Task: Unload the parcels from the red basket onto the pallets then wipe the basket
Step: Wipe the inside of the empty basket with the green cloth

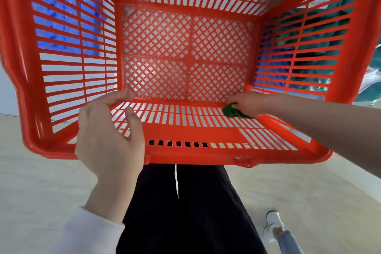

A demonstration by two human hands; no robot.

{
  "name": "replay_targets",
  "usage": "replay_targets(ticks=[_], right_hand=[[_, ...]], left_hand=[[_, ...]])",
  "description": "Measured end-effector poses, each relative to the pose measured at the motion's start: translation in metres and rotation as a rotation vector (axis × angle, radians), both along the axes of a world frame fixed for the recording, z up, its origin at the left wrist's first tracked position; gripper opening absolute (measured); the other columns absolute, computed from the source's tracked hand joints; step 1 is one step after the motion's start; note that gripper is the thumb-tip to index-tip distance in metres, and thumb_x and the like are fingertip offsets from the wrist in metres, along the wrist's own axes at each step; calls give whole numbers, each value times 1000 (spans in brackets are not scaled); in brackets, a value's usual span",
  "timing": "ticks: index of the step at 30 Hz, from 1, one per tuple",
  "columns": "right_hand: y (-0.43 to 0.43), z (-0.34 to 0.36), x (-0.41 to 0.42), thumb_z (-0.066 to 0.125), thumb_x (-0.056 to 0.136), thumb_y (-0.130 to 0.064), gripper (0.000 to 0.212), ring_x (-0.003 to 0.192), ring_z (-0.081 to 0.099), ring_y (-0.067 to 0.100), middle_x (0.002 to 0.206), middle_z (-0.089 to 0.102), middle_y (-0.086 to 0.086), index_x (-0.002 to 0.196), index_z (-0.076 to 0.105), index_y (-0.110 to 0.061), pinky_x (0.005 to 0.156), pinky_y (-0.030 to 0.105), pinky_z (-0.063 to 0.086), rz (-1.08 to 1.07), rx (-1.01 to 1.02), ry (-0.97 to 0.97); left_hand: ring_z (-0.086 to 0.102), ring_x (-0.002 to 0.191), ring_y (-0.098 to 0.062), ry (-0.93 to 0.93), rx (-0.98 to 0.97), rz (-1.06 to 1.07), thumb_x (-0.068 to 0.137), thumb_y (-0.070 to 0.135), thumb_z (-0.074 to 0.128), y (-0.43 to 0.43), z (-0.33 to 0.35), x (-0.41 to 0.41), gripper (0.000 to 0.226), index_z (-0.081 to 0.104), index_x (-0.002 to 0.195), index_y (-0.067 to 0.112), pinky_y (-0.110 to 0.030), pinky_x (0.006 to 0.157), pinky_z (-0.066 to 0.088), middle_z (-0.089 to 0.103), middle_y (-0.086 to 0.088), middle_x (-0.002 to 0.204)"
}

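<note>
The red basket is tilted toward me, its open mouth facing the camera, with nothing inside it. My left hand grips the near wall at its lower left, thumb inside and fingers curled over the inner edge. My right hand reaches inside and holds a crumpled dark green cloth pressed against the near wall by the right corner of the lattice bottom. Through the slatted side walls I see blue material on the left and dark teal wrapped parcels on the right.
Below the basket are my dark trousers and a pale beige floor. A white shoe and a grey trouser leg of another person show at the lower right.
</note>
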State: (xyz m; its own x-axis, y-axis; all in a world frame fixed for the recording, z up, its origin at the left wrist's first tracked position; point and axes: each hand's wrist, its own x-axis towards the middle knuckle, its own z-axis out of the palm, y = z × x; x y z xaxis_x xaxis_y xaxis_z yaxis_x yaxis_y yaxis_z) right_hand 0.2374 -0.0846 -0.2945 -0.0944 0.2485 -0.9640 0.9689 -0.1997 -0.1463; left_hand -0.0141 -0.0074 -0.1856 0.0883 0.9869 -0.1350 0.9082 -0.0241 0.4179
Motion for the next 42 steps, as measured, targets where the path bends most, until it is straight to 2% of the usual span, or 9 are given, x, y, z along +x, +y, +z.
replay_targets(ticks=[3,7,11,13,15,26,30,35,42], right_hand=[[-3,14,-3,27,101,-20,30,87,50,21,118,57,11,122,48,-14,66,29,37,-199,-49,67],[-3,58,1,31,100,-27,30,92,57,18,111,62,4,112,57,-23,82,32,46,-369,-46,159],[-6,98,5,34,97,-36,30,56,55,-4,75,67,-19,100,64,-44,55,10,44,-666,-95,345],[-9,92,1,34,98,-33,31,86,55,-8,103,61,-26,118,57,-39,76,10,43,-637,-81,351],[-10,66,0,35,99,-30,38,119,43,14,134,46,-1,136,42,-26,101,28,36,-510,-34,239],[-1,-17,-25,63,75,-57,80,129,30,38,140,20,17,136,23,-23,105,45,35,-745,148,-147],[15,-27,-53,66,81,-28,69,126,35,39,138,31,21,135,26,-15,93,43,45,-776,89,-293],[50,-24,-107,54,79,2,44,87,53,18,114,58,4,119,51,-19,62,26,42,-644,258,184],[32,-14,-42,47,94,-14,17,83,60,18,102,65,7,105,58,-17,68,25,50,-509,-36,158]], left_hand=[[54,99,-13,-13,7,9,86,29,51,0,0,1,20,48,106,30,-16,66,29,63,3,106],[55,100,-15,-20,17,15,87,27,52,0,0,0,20,53,106,25,-13,65,27,62,6,105],[49,95,-6,-37,20,35,87,24,52,0,4,3,19,53,106,23,-11,62,25,50,18,100],[44,95,-2,-39,23,31,87,23,54,0,5,3,19,52,106,23,-8,63,23,49,18,100],[42,96,-2,-43,29,24,87,22,54,-1,5,2,20,51,106,22,-7,64,23,47,19,100],[44,95,-6,-39,29,16,87,19,54,-2,6,3,20,54,107,16,-9,65,25,47,16,100],[46,94,-7,-54,27,8,87,19,55,-1,6,4,20,49,106,25,-10,63,26,48,16,100],[46,95,-6,-46,-2,26,87,23,53,-1,6,4,19,51,105,25,-10,64,26,56,10,102],[46,92,-9,-44,1,25,84,21,54,0,5,5,21,51,105,24,-11,62,25,64,-2,102]])
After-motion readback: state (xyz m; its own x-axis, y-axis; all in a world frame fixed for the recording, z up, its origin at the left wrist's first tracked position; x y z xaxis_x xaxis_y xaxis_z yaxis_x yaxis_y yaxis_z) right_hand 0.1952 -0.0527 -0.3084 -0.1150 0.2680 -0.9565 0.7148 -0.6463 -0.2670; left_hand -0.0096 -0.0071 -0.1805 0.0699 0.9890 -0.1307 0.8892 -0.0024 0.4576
